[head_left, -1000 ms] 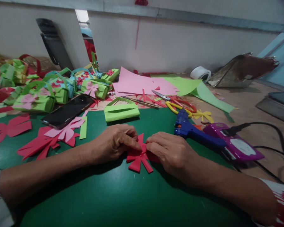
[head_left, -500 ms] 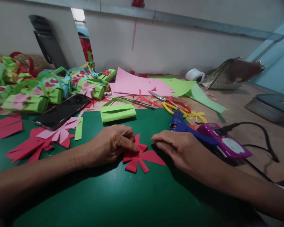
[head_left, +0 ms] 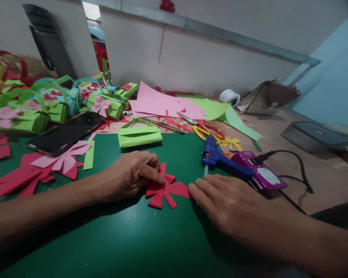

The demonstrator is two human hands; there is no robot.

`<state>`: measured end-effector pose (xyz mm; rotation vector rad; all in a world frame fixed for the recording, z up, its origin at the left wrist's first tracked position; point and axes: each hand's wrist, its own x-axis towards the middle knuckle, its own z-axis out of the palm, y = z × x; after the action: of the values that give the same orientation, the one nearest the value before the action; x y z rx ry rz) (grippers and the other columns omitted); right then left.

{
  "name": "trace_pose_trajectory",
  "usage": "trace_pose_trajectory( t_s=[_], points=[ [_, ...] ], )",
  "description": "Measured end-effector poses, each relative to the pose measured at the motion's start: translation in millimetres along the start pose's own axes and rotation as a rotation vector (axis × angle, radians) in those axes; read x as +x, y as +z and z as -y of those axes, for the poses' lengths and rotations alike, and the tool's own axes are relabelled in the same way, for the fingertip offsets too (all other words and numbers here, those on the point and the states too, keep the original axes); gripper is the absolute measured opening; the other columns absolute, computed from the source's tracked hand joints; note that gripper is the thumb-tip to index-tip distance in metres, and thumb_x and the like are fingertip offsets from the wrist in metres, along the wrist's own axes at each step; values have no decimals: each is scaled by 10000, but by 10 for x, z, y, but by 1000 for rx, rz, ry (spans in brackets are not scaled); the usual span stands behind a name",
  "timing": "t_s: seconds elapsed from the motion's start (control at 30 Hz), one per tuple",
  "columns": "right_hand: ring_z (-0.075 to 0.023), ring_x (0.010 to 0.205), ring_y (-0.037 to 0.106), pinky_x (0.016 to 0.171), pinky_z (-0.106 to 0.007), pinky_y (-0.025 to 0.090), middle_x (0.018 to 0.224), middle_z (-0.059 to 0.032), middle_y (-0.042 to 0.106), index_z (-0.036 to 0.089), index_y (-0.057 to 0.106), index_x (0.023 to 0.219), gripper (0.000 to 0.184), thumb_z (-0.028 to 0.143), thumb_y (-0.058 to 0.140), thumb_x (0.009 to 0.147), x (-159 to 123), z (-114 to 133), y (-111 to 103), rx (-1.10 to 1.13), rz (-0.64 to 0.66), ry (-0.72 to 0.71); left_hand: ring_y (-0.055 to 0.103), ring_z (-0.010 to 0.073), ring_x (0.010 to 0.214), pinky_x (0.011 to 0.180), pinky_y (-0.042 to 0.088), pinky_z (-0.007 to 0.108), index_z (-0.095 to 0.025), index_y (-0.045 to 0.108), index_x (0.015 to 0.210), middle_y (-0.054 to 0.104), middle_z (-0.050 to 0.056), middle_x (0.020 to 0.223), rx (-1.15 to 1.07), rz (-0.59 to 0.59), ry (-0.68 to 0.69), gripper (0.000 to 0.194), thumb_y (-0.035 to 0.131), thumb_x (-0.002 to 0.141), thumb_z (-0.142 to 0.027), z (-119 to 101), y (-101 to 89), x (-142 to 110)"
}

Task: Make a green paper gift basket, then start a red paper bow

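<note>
A red paper flower (head_left: 170, 200) lies on the green board (head_left: 110, 235), with small glossy specks at its centre. My left hand (head_left: 135, 173) is closed at the flower's upper left, its thumb and bent fingers on the petals near the centre. My right hand (head_left: 217, 197) is closed at the tip of the right-hand petal, its fingertips covering that end. Behind my left hand sits a green paper bag (head_left: 140, 138) with a handle. Just beyond my right hand rests a blue glue gun (head_left: 211, 152), its clear glue stick pointing toward me.
Left of my hands are a black phone (head_left: 66, 131), pink flower cutouts (head_left: 65, 157) and red cutouts (head_left: 23, 175). Finished paper bags (head_left: 20, 120) crowd the back left. Scissors (head_left: 204, 131), pink sheets (head_left: 159, 102) and a purple power strip (head_left: 259, 172) with a cable stand beyond.
My right hand has come in to the flower's right petal, where it was apart before. My left hand stays on the flower. The whole view has shifted slightly.
</note>
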<state>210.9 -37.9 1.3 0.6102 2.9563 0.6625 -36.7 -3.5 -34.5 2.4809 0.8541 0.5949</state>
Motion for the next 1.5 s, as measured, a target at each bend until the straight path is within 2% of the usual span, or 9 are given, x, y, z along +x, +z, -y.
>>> trace_pose_trajectory(
  t_s=[0.2, 0.4, 0.67, 0.83, 0.97, 1.07, 1.13, 1.3, 1.5],
  points=[
    [-265, 598, 572, 450, -347, 387, 719, -150, 619, 62, 624, 858, 288, -26, 444, 651, 95, 158, -34, -144, 51, -53, 508, 95, 708, 612, 355, 191, -249, 713, 876, 573, 0, 758, 12, -13, 10, 269, 469, 873, -136, -1, 2, -6],
    [-239, 653, 612, 512, -330, 466, 705, -141, 644, 66, 623, 847, 269, -12, 389, 740, 114, 41, 11, -31, -122, 37, 517, 93, 743, 633, 353, 195, -261, 699, 876, 578, -9, 801, 12, -8, 12, 276, 482, 853, -93, 20, 6, -1],
    [-139, 815, 647, 716, -241, 518, 932, -81, 691, 116, 564, 1067, 247, 77, 437, 859, 146, -52, 123, 578, -312, 302, 516, 88, 738, 624, 347, 194, -270, 696, 912, 578, -13, 809, -5, -10, 17, 287, 487, 847, -84, 36, 14, -12],
    [-81, 660, 626, 609, -166, 487, 770, 19, 680, 177, 610, 966, 188, 83, 514, 834, 207, -112, 29, 1003, -120, 441, 520, 94, 750, 629, 350, 200, -286, 694, 950, 582, -9, 814, 9, -25, 22, 315, 483, 845, -77, 43, 20, -9],
    [-149, 716, 602, 634, -263, 463, 799, -51, 665, 133, 610, 936, 129, 193, 524, 861, 157, -203, 1, 638, -164, 263, 511, 98, 719, 617, 353, 203, -280, 705, 924, 585, -3, 789, 20, -3, 10, 257, 503, 857, -136, 20, 7, -8],
    [-158, 664, 557, 600, -289, 443, 748, -42, 625, 158, 598, 875, 117, 228, 505, 875, 99, -146, -36, 430, 46, 36, 513, 97, 707, 614, 360, 201, -266, 713, 897, 585, 3, 779, 15, 0, 10, 247, 495, 867, -155, 5, 0, -3],
    [-198, 708, 569, 577, -306, 449, 794, -92, 637, 133, 602, 832, 91, 96, 546, 771, 84, -36, -59, 228, 60, -25, 515, 97, 715, 608, 360, 194, -263, 714, 887, 578, 1, 774, 12, -7, 5, 250, 495, 864, -144, 4, 1, -1],
    [-282, 711, 597, 494, -344, 456, 826, -185, 656, 88, 628, 762, 272, -9, 488, 550, 143, 193, -51, -56, 15, -11, 517, 96, 747, 627, 364, 190, -271, 701, 920, 583, -2, 813, 17, -8, 19, 271, 476, 871, -130, 27, 15, -14],
    [-236, 659, 599, 490, -313, 453, 706, -146, 644, 66, 647, 859, 301, -8, 394, 712, 175, 163, -26, -71, -94, 39, 510, 95, 741, 639, 359, 196, -264, 702, 901, 579, -2, 806, 8, -15, 23, 296, 459, 864, -99, 27, 14, -19]
  ],
)
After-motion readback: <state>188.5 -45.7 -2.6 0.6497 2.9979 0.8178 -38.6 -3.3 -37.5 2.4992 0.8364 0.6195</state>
